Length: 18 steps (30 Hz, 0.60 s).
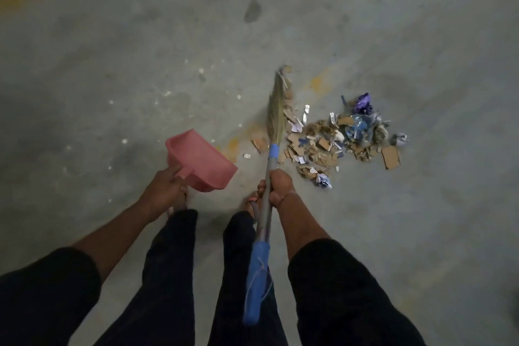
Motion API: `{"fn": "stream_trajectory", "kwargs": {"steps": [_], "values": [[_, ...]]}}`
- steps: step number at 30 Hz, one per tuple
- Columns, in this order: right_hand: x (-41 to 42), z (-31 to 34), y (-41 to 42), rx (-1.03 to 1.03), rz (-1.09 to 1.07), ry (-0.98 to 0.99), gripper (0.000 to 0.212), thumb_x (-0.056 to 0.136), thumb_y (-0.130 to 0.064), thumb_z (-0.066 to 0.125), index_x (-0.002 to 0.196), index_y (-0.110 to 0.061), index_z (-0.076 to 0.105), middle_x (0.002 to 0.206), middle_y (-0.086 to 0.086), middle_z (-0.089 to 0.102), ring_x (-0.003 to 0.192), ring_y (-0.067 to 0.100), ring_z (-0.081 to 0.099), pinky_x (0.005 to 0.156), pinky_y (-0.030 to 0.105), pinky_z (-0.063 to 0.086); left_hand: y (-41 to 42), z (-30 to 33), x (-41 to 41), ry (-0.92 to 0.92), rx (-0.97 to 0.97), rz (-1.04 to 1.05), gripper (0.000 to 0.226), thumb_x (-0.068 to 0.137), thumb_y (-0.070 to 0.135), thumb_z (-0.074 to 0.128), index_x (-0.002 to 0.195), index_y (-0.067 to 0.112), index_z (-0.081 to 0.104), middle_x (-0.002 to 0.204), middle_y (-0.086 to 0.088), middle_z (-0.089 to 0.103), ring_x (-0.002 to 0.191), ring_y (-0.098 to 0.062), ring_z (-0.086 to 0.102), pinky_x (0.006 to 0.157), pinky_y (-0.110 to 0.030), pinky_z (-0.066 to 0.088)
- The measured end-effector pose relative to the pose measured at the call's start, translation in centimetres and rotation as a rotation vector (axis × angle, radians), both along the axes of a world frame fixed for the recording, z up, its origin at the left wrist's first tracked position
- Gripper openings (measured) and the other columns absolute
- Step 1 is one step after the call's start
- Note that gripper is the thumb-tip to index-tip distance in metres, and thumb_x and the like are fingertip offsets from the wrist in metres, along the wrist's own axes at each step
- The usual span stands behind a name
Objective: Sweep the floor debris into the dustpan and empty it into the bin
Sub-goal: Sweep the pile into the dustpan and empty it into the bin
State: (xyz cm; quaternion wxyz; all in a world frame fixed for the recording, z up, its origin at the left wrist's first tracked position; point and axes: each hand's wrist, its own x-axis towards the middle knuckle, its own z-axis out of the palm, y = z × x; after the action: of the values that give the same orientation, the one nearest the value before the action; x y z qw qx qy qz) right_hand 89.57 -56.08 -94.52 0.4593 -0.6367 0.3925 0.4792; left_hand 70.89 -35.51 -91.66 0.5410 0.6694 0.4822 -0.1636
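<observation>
The left hand point(165, 191) is clenched around the short handle of a pink plastic dustpan point(200, 161), which is held off the grey concrete floor point(140, 36) with its open mouth tilted toward two o'clock. The right hand point(279, 187) grasps the grey metal shaft of a long broom with straw-coloured grass bristles and blue bands point(271, 166), fingers wrapped fully round it; the shaft runs from six o'clock up toward twelve, and the bristle end point(276, 109) touches the floor just at the nine o'clock edge of the debris. That debris, a loose heap of torn brown cardboard scraps, crumpled paper and blue and purple plastic wrappers point(339, 140), lies at three o'clock from the bristles, well apart from the dustpan. A larger flat cardboard piece point(391, 157) sits at the heap's four o'clock edge. Two legs in dark trousers point(174, 275) stand below both hands.
</observation>
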Motion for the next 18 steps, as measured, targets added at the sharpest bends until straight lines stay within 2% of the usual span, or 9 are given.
{"fn": "stream_trajectory", "kwargs": {"steps": [4,6,10,15,18], "values": [[-2.5,1.6,0.5,-0.019,-0.188,-0.034,0.014,0.081,-0.015,0.042,0.088,-0.006,0.049,0.061,0.009,0.047,0.046,0.021,0.044,0.050,0.030,0.040,4.0,-2.0,2.8,0.036,0.012,-0.186,0.039,0.101,0.026,0.052,0.139,0.017,0.057,0.135,-0.003,0.061,0.117,-0.023,0.061,0.102,-0.039,0.048],[-3.5,3.1,1.4,-0.008,-0.289,-0.019,0.017,0.080,-0.016,0.044,0.092,-0.005,0.049,0.063,0.010,0.047,0.047,0.022,0.044,0.048,0.029,0.039,5.9,-2.5,4.4,0.055,-0.002,-0.269,0.044,0.101,0.029,0.052,0.143,0.018,0.053,0.139,-0.005,0.058,0.118,-0.024,0.060,0.101,-0.041,0.049],[-5.0,5.6,3.7,0.039,-0.405,-0.058,0.018,0.099,-0.016,0.039,0.102,-0.001,0.049,0.067,0.012,0.046,0.051,0.021,0.045,0.041,0.023,0.039,9.3,-2.0,7.1,0.007,-0.044,-0.370,0.038,0.103,0.029,0.053,0.139,0.019,0.057,0.130,-0.004,0.061,0.111,-0.025,0.062,0.099,-0.042,0.051],[-6.1,5.8,6.9,-0.001,-0.443,-0.080,0.024,0.097,-0.022,0.044,0.102,0.000,0.051,0.067,0.012,0.049,0.046,0.021,0.047,0.042,0.024,0.040,13.5,-2.7,8.5,0.040,-0.039,-0.442,0.045,0.099,0.034,0.056,0.141,0.020,0.055,0.134,-0.008,0.061,0.106,-0.027,0.065,0.096,-0.047,0.054],[-6.0,5.7,8.3,0.004,-0.450,-0.116,0.024,0.095,-0.022,0.045,0.099,-0.001,0.054,0.068,0.013,0.052,0.047,0.021,0.050,0.043,0.025,0.042,15.3,-4.0,8.7,0.063,-0.028,-0.452,0.055,0.095,0.043,0.057,0.144,0.019,0.051,0.140,-0.010,0.058,0.118,-0.032,0.060,0.102,-0.050,0.050]]}}
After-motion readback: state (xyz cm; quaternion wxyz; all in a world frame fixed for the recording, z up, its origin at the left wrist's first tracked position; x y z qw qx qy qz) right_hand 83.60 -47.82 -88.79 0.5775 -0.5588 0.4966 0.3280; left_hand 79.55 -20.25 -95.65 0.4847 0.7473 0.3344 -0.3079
